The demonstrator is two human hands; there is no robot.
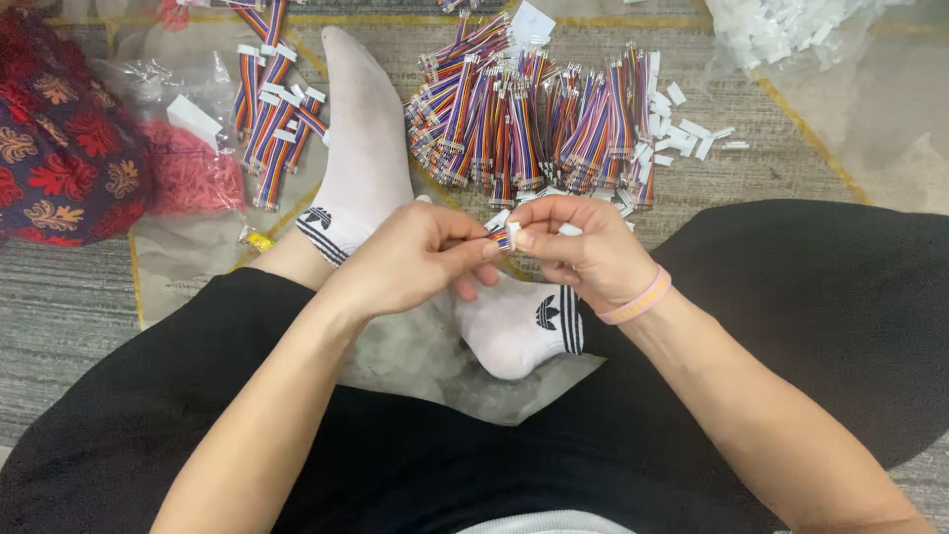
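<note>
The short rainbow-striped ribbon cable (502, 237) sits mid-frame, pinched at one end by the left hand (410, 259) and at its small white plastic connector by the right hand (583, 247). With so little gripped, it could slip and drop among the big heap of matching multicoloured cables (534, 124) at twelve o'clock. Both wrists angle inward, fingertips meeting above the white-socked feet (514, 331).

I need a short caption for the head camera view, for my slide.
Seated on the floor, left hand and right hand pinch a small multicoloured ribbon cable above a cable pile.
</note>
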